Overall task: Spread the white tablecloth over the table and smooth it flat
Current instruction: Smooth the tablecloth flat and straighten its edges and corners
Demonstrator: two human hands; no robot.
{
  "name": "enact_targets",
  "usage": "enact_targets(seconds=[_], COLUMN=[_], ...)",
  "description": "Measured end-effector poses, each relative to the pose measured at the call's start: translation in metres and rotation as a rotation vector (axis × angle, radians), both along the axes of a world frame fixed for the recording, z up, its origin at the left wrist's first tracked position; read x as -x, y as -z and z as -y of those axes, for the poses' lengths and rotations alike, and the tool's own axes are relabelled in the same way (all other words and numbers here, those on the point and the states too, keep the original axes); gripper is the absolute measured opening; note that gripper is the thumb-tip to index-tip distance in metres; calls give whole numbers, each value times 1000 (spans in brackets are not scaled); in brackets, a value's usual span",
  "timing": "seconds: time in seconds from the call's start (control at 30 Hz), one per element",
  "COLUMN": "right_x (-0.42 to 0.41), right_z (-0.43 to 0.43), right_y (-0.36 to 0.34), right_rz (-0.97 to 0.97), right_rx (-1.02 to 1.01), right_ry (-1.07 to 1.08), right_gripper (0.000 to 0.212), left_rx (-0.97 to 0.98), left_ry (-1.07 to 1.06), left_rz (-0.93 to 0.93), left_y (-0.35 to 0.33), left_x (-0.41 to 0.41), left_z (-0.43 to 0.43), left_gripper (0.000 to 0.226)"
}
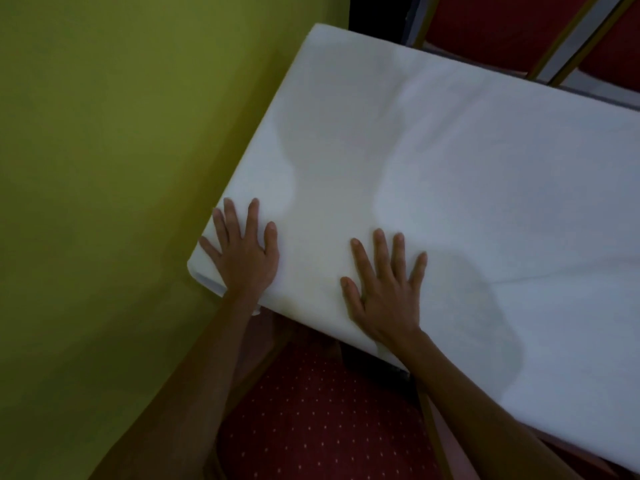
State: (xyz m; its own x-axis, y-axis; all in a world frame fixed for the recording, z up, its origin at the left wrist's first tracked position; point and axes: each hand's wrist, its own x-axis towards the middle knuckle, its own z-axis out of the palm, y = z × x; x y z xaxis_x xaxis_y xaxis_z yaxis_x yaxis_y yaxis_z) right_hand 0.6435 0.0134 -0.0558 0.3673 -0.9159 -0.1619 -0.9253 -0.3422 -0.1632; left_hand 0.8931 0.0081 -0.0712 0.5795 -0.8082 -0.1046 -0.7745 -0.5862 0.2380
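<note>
The white tablecloth (450, 168) covers the whole table top, which runs from the near left corner to the far right. A faint crease crosses it at the right, and soft folds show near the far edge. My left hand (244, 251) lies flat on the cloth at the near left corner, fingers spread. My right hand (386, 285) presses flat on the cloth close to the near edge, fingers apart too. Neither hand grips anything. The table itself is hidden under the cloth.
A yellow-green wall (104, 168) stands close along the table's left end. A chair with a dotted red seat (311, 410) sits under the near edge, below my arms. More red chairs with gold frames (519, 29) stand beyond the far edge.
</note>
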Motion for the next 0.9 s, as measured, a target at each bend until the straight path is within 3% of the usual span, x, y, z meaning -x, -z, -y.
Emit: enact_targets(seconds=[0.27, 0.33, 0.43, 0.47, 0.63, 0.8, 0.83, 0.9], right_x=[1, 0, 1, 5, 46, 85, 93, 108], right_z=[-4, -12, -23, -29, -80, -111, -109, -100], right_y=[1, 2, 5, 5, 5, 4, 5, 6], right_rz=[51, 79, 87, 92, 79, 102, 100, 82], right_rx=[18, 21, 16, 18, 32, 33, 36, 53], right_ry=[13, 25, 48, 58, 37, -16, 32, 195], right_gripper=[66, 67, 67, 67, 67, 63, 62, 61], left_rx=[-54, -9, 33, 14, -3, -48, -34, 24], left_ry=[-408, -247, 368, 467, 387, 168, 210, 504], left_rz=[-115, -64, 51, 61, 40, -56, -51, -18], left_y=[-16, -21, -14, -11, -9, -8, -8, -8], left_x=[-41, -6, 75, 91, 85, 108, 124, 166], left_z=[5, 6, -14, -21, -21, -11, -12, -29], left_gripper=[60, 61, 58, 57, 52, 55, 57, 57])
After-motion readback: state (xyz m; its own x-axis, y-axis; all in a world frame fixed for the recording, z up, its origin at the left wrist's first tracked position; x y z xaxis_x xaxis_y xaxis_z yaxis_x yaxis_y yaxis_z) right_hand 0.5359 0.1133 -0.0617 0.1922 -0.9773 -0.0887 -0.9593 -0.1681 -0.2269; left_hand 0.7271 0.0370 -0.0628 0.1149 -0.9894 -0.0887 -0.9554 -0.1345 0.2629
